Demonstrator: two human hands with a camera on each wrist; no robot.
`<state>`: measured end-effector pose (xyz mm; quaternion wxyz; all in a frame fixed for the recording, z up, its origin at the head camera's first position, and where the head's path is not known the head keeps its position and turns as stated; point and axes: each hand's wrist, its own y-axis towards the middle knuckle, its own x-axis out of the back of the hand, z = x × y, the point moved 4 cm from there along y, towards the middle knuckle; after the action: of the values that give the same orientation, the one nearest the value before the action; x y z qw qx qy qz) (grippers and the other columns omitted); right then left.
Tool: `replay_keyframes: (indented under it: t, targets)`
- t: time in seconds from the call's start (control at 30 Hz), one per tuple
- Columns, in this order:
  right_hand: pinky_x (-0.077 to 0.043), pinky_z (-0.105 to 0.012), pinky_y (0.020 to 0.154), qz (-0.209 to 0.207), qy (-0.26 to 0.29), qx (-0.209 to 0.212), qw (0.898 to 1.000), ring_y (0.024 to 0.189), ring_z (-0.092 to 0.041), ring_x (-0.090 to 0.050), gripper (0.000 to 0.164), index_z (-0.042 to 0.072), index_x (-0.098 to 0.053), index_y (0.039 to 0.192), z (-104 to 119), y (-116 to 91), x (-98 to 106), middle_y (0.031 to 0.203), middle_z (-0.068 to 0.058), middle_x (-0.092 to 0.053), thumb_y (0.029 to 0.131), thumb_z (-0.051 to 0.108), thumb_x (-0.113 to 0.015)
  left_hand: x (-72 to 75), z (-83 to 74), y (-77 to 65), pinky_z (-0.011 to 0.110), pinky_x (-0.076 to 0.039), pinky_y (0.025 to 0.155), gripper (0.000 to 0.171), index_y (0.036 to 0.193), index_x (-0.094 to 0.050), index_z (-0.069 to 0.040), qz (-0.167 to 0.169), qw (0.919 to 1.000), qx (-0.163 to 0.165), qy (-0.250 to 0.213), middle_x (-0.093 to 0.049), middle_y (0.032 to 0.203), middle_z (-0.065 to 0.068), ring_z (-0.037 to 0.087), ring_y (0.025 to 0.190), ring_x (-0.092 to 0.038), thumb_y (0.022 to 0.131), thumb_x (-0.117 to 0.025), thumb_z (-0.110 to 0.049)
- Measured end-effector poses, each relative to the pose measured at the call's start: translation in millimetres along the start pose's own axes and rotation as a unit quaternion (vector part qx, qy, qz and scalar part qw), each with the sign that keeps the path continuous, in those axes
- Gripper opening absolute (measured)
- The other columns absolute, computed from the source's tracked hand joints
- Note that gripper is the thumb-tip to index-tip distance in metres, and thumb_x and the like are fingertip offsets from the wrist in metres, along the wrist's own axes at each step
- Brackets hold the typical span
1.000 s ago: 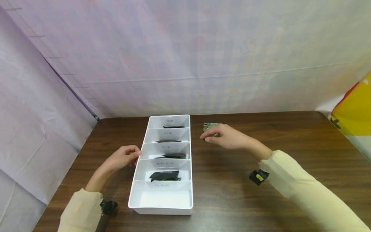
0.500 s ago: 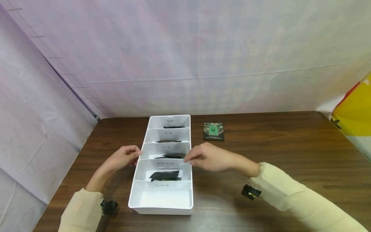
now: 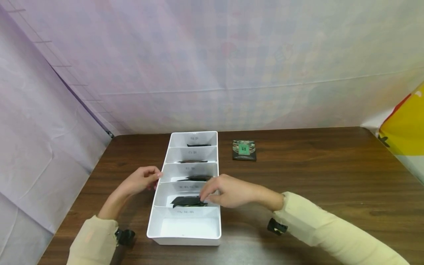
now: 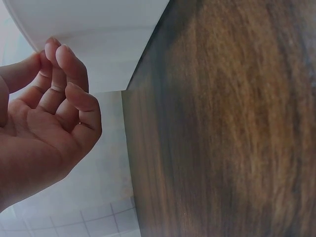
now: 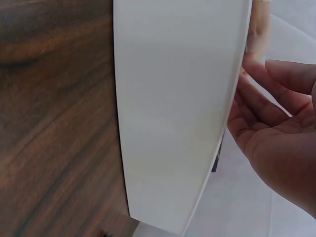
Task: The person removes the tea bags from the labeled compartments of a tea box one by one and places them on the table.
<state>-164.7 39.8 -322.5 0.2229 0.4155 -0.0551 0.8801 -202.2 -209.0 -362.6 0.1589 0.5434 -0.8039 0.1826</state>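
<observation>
A long white divided box [image 3: 183, 241] stands on the table, with black sachets in all but its nearest compartment. My left hand [image 3: 143, 180] is at the box's left rim; thumb and curled fingers pinch the edge there, as the left wrist view shows with the hand [image 4: 54, 108] against the wall. My right hand [image 3: 228, 191] reaches over the right rim into the second-nearest compartment, fingertips right at the black sachets [image 3: 187, 201]. In the right wrist view the thumb of this hand [image 5: 281, 118] stands apart from the fingers, whose tips are hidden behind the box wall.
A black sachet with a green label [image 3: 244, 150] lies on the dark wooden table [image 3: 314, 162], right of the box's far end. Dark writing marks the compartment walls. A pale curtain [image 3: 265, 66] hangs behind the table, with a yellow cloth [image 3: 407, 125] at far right.
My right hand has moved from beside the green-labelled sachet, toward me and left, over the rim and down into the second-nearest compartment. The left hand and box have stayed in place.
</observation>
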Motion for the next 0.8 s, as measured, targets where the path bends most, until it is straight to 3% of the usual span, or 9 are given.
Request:
replay_keyframes:
  t: [0.37, 0.8]
  targets:
    - [-0.038, -0.031, 0.095, 0.008, -0.031, -0.005, 0.999, 0.107, -0.02, -0.055, 0.016, 0.001, -0.069, 0.097, 1, 4, -10, 0.108, -0.009, -0.063, 0.086, 0.004, -0.057, 0.4, -0.7, -0.5, 0.027, -0.038, 0.052, 0.021, 0.087, -0.052, 0.011, -0.001, 1.0, 0.0, 0.001, -0.051, 0.065, 0.009, 0.017, 0.06, -0.048, 0.094, -0.049, -0.008]
    - [-0.039, -0.028, 0.093, 0.004, -0.056, 0.013, 0.998, 0.105, -0.021, -0.057, 0.019, -0.002, -0.067, 0.1, 0, 4, -14, 0.107, -0.011, -0.064, 0.086, 0.003, -0.056, 0.7, -1.0, 0.1, 0.027, -0.038, 0.052, 0.02, 0.086, -0.053, 0.01, 0.001, 1.0, -0.003, 0.001, -0.051, 0.065, 0.009, 0.016, 0.059, -0.047, 0.094, -0.049, -0.008]
